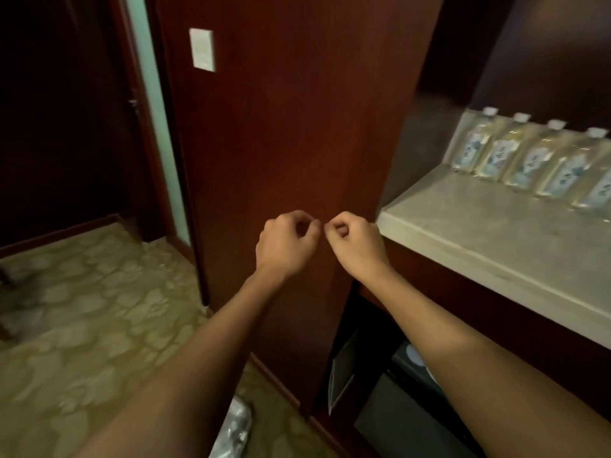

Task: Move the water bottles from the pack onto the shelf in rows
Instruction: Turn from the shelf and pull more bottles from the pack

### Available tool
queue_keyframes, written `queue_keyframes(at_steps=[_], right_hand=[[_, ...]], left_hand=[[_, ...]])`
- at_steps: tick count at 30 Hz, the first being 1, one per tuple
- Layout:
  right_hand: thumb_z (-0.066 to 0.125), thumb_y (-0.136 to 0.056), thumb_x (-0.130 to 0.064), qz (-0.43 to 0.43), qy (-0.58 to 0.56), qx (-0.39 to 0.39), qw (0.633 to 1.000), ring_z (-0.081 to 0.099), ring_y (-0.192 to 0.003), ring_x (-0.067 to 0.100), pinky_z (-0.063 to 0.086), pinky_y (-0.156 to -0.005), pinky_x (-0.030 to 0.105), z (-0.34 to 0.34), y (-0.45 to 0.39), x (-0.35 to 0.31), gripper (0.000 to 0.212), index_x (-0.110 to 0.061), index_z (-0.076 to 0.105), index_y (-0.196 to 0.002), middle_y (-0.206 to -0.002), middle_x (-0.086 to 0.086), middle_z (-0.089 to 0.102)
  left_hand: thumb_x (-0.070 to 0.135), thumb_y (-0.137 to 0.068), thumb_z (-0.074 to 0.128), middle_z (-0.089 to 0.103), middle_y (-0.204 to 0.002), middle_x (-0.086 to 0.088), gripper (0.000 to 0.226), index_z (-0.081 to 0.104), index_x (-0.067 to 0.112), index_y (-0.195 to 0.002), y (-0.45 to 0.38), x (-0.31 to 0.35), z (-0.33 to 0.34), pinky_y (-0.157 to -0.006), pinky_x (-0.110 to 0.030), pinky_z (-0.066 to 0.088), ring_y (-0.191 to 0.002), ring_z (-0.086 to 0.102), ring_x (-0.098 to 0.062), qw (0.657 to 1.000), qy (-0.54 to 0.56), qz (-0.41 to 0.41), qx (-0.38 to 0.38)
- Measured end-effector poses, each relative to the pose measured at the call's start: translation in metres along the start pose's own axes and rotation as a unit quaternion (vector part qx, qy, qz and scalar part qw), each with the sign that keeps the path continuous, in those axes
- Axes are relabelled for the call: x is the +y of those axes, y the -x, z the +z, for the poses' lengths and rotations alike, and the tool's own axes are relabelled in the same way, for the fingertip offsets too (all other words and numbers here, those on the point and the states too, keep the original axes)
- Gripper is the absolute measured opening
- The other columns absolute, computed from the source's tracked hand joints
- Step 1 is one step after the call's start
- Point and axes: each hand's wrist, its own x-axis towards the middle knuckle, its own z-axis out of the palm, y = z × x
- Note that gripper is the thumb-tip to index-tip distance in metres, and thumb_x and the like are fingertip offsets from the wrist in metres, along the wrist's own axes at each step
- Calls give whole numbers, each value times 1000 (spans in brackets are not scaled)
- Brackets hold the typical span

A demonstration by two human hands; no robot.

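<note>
Both hands are held out in front of a dark red-brown wooden panel (pixel 291 127), side by side and almost touching at the fingertips. The left hand (pixel 286 241) is seen from the back with its fingers curled in and its thumb brought against the forefinger; the right hand (pixel 355 241) is curled in the same way. Whether anything thin is pinched between them cannot be told, since nothing is visible in either grip. The water bottles (pixel 532 160) are found at the right, stood upright in a single row along the back of a pale stone shelf (pixel 496 246), touching or nearly touching one another; five are counted, the last cut off by the edge of the picture. Each is clear, filled with a pale liquid, closed with a white cap and marked with a light blue label. The front part of the shelf is seen as bare stone. At the bottom edge, on the patterned carpet (pixel 82 309), a crumpled piece of clear plastic wrap (pixel 233 428) is visible between the forearms; whether any bottles are left in it cannot be told. Below the shelf a dark recess is seen with a black box-like object (pixel 413 418) in it. A white wall plate (pixel 201 49) is fixed high on the panel, and a dark doorway (pixel 66 110) is seen at the left.
</note>
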Motion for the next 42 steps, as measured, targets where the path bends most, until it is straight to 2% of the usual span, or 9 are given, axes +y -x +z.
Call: queue_keyframes(at_steps=[3, 6, 12, 20, 25, 30, 35, 39, 42], right_hand=[[57, -96, -38, -7, -12, -62, 998, 66, -79, 19, 53, -68, 33, 49, 3, -15, 16, -27, 65, -89, -79, -8, 67], [57, -97, -34, 6, -29, -126, 992, 65, -78, 18, 43, -61, 28, 105, 7, -20, 14, -25, 65, -88, -81, -6, 67], [61, -95, -27, 50, -52, -248, 966, 66, -91, 27, 38, -67, 29, 229, 14, -13, 16, -14, 71, -93, -90, 8, 74], [61, -93, -26, 118, -39, -400, 908, 66, -94, 27, 51, -83, 36, 388, 61, 19, 11, -16, 67, -94, -93, 6, 74], [61, -93, -29, 163, -27, -452, 876, 69, -92, 24, 55, -83, 41, 467, 111, 57, 16, -17, 68, -101, -95, 3, 74], [66, -92, -27, 238, -32, -467, 851, 67, -92, 22, 52, -78, 30, 560, 154, 106, 21, -13, 67, -108, -101, 6, 72], [65, -93, -17, 303, -55, -467, 829, 68, -101, 32, 55, -92, 46, 663, 193, 153, 24, -6, 65, -115, -108, 16, 71], [62, -95, -26, 313, -42, -499, 807, 64, -102, 19, 50, -86, 31, 739, 227, 193, 30, -13, 64, -122, -114, 2, 68], [59, -95, -24, 307, -21, -526, 793, 63, -97, 22, 48, -81, 31, 786, 249, 214, 27, -6, 64, -113, -108, 9, 69]], left_hand=[[43, -96, 54, 75, -91, 2, 26, 72, 27, -105, 6, -51, -17, -82, -43, 59, -88, 71, -19, 998, -19, -55, 19], [42, -94, 56, 75, -88, -3, 24, 73, 27, -100, 10, -105, -24, -82, -45, 57, -88, 71, -26, 992, -15, -124, 23], [31, -96, 58, 75, -87, -6, 18, 73, 21, -93, 21, -222, -24, -81, -45, 58, -85, 73, -30, 965, 12, -262, 29], [26, -98, 56, 76, -92, -3, 15, 71, 22, -98, 64, -372, -14, -80, -44, 59, -80, 73, -26, 910, 28, -414, 22], [22, -99, 57, 76, -91, -5, 14, 69, 18, -96, 105, -458, 6, -57, -22, 53, -65, 69, -13, 852, 116, -507, 68], [29, -99, 58, 76, -95, -4, 10, 68, 27, -96, 146, -557, 41, -79, -37, 56, -75, 71, -18, 811, 150, -562, 59], [33, -97, 61, 75, -106, -2, 21, 71, 22, -112, 179, -656, 86, -86, -43, 56, -89, 71, -22, 788, 157, -594, 24], [31, -96, 60, 75, -108, 4, 21, 69, 31, -115, 197, -724, 109, -87, -41, 58, -93, 72, -19, 787, 131, -603, -1], [24, -98, 58, 75, -110, 0, 24, 68, 26, -120, 215, -755, 118, -86, -39, 57, -90, 71, -20, 779, 120, -615, -26]])
